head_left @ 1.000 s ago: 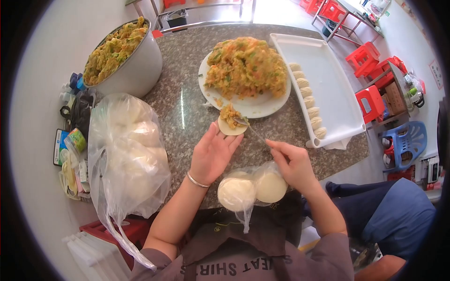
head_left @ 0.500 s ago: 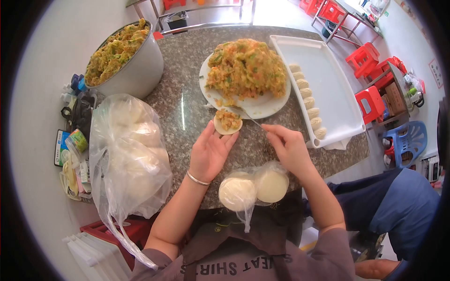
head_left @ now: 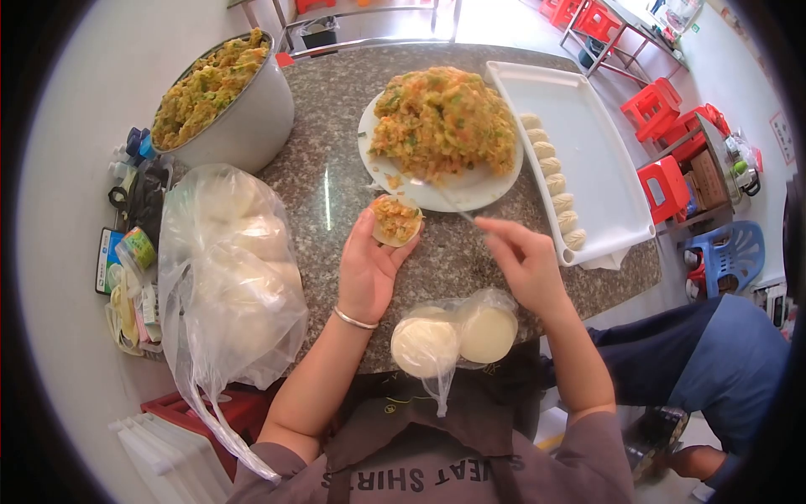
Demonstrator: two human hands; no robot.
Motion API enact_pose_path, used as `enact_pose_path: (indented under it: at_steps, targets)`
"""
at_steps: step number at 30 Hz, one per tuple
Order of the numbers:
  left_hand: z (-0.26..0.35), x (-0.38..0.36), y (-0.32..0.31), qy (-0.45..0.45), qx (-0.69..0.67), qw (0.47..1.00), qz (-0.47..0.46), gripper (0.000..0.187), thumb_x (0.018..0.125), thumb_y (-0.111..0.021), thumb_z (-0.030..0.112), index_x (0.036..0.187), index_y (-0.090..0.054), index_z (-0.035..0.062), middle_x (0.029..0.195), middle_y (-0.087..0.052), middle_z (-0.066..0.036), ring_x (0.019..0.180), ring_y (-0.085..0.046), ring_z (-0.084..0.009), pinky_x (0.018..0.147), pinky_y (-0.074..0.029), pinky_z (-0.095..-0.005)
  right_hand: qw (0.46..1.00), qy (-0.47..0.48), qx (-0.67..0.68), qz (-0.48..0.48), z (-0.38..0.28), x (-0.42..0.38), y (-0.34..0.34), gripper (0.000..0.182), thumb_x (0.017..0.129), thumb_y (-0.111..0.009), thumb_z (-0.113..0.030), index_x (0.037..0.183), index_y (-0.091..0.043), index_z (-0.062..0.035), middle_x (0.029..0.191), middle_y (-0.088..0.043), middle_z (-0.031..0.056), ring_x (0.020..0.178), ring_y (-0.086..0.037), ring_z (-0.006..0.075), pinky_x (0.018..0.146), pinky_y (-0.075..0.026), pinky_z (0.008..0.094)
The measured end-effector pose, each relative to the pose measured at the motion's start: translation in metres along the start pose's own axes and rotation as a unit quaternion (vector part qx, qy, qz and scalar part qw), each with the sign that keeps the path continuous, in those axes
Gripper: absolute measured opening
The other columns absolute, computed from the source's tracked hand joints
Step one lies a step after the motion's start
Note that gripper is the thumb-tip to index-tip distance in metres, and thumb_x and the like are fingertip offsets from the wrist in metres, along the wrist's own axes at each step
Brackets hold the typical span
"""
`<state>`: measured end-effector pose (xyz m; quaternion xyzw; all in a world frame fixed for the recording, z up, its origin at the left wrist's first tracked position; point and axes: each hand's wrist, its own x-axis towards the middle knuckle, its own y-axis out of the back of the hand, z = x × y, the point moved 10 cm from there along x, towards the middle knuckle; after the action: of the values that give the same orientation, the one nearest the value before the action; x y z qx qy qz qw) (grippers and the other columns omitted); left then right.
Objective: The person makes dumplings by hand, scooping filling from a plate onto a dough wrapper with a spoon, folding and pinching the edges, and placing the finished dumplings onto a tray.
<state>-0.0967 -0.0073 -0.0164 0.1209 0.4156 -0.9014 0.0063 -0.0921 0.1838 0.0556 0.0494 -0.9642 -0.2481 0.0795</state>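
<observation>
My left hand [head_left: 369,267] cups a round dumpling wrapper [head_left: 384,236], its thumb at the left edge. A lump of orange-and-green filling [head_left: 398,217] lies on the wrapper. My right hand [head_left: 525,267] has its fingertips at the handle end of a thin metal utensil [head_left: 457,207], slightly blurred. The utensil's other end reaches over the white plate [head_left: 470,202], by a large mound of filling [head_left: 445,122]. Between my forearms, two stacks of round wrappers [head_left: 425,344] sit in clear plastic at the table's near edge.
A white tray [head_left: 600,181] with a row of pleated dumplings [head_left: 555,183] stands at the right. At the left are a metal pot [head_left: 252,126] of filling and a clear bag [head_left: 239,277] of pale round stacks. Another person's leg [head_left: 714,353] is at the lower right.
My left fingers have curled up around the wrapper, tilting it. My right hand has shifted slightly, and the utensil has moved a little right and up on the plate.
</observation>
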Motion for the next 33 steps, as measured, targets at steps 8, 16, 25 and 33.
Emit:
enact_pose_path:
  at_steps: [8, 16, 25, 33]
  targets:
    - [0.001, 0.002, -0.003, -0.005, -0.032, 0.999, -0.028, 0.046, 0.099, -0.042, 0.032, 0.132, -0.041, -0.0001, 0.128, -0.052, -0.013, 0.117, -0.053, -0.0252, 0.101, -0.044, -0.0357, 0.997, 0.072, -0.007, -0.038, -0.017, -0.013, -0.005, 0.024, 0.081, -0.063, -0.003, 0.105, -0.068, -0.0043, 0.074, -0.064, 0.0109, 0.057, -0.057, 0.0138, 0.055, -0.046, 0.0270]
    - [0.004, 0.002, -0.011, -0.017, -0.035, 0.997, -0.074, 0.052, 0.099, -0.041, 0.033, 0.136, -0.035, -0.0033, 0.134, -0.046, -0.018, 0.126, -0.046, -0.0299, 0.106, -0.039, -0.0392, 0.994, 0.022, -0.032, -0.101, -0.014, -0.006, -0.017, 0.024, 0.081, -0.062, -0.004, 0.105, -0.068, -0.0039, 0.080, -0.067, 0.0124, 0.062, -0.061, 0.0171, 0.059, -0.049, 0.0284]
    - [0.009, 0.006, -0.007, -0.043, -0.084, 0.993, -0.068, 0.054, 0.098, -0.046, 0.030, 0.138, -0.031, -0.0032, 0.138, -0.042, -0.017, 0.130, -0.040, -0.0309, 0.109, -0.035, -0.0393, 0.985, 0.126, -0.113, 0.010, -0.014, 0.006, 0.003, 0.023, 0.082, -0.062, -0.004, 0.104, -0.068, -0.0061, 0.084, -0.068, 0.0129, 0.069, -0.065, 0.0245, 0.061, -0.051, 0.0313]
    - [0.007, 0.007, -0.003, -0.029, -0.095, 0.993, -0.060, 0.054, 0.097, -0.046, 0.029, 0.138, -0.031, -0.0039, 0.138, -0.041, -0.019, 0.130, -0.039, -0.0339, 0.109, -0.034, -0.0403, 0.988, 0.106, -0.105, 0.029, -0.010, 0.011, 0.001, 0.022, 0.081, -0.062, -0.003, 0.103, -0.068, -0.0058, 0.087, -0.068, 0.0133, 0.072, -0.066, 0.0259, 0.064, -0.052, 0.0337]
